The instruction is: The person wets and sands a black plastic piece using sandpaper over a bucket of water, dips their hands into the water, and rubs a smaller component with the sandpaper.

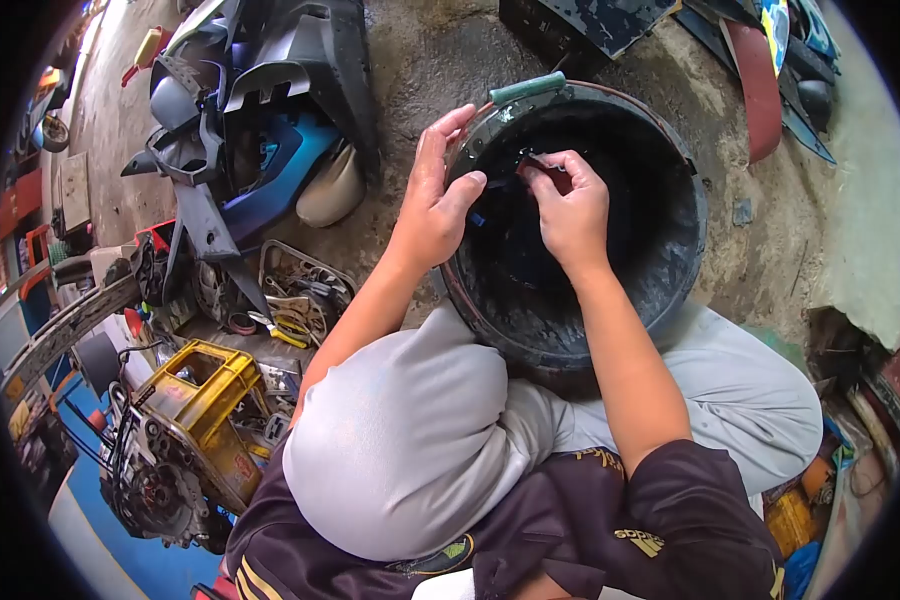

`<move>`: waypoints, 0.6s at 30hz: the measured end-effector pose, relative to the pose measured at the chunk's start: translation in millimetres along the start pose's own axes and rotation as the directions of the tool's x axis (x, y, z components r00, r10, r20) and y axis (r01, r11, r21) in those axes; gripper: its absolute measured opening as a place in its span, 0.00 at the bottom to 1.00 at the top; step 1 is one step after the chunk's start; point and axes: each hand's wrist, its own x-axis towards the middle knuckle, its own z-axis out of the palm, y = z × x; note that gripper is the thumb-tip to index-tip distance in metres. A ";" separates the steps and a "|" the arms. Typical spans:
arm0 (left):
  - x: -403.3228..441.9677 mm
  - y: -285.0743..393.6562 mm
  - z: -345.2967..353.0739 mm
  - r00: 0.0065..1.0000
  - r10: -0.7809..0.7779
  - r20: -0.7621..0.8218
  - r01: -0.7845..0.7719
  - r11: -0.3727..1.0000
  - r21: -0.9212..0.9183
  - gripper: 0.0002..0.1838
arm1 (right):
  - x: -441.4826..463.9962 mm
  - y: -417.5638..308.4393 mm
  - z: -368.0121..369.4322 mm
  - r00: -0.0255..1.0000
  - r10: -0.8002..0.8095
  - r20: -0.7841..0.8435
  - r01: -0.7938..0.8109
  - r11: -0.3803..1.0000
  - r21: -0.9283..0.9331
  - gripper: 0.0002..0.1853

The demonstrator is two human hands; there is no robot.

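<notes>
A black bucket (692, 250) stands between my bent legs, with dark liquid inside and a green grip on its wire handle (527, 88) resting at the far rim. My left hand (440, 190) is at the bucket's left rim, fingers outstretched and thumb apart over the inside. Over the bucket's opening, my right hand (573, 205) pinches a small reddish-brown piece (548, 174) between thumb and fingers. Its exact kind is unclear. A small blue spot (477, 219) shows in the dark below my left thumb.
Motorcycle body panels (280, 165) lie to the left on the wet concrete floor. Nearer are yellow-handled pliers (288, 330), a yellow crate (205, 390) and an engine (160, 480). A dark panel (610, 25) lies beyond the bucket, and a red panel (753, 95) at the upper right.
</notes>
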 end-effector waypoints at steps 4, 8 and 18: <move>0.1 -3.3 0.4 0.999 0.010 -0.037 -0.010 1.000 0.000 0.35 | 0.1 3.6 7.5 1.000 -0.017 -0.023 0.018 0.999 0.042 0.04; -0.1 -1.0 0.7 0.997 -0.043 -0.060 0.044 0.999 0.019 0.34 | 2.0 6.0 5.5 0.996 -0.081 -0.041 0.081 0.997 0.015 0.03; 0.0 1.6 2.1 0.991 -0.107 -0.085 0.108 0.994 0.008 0.34 | 14.6 8.0 -17.3 0.991 -0.042 0.128 0.039 0.999 0.027 0.10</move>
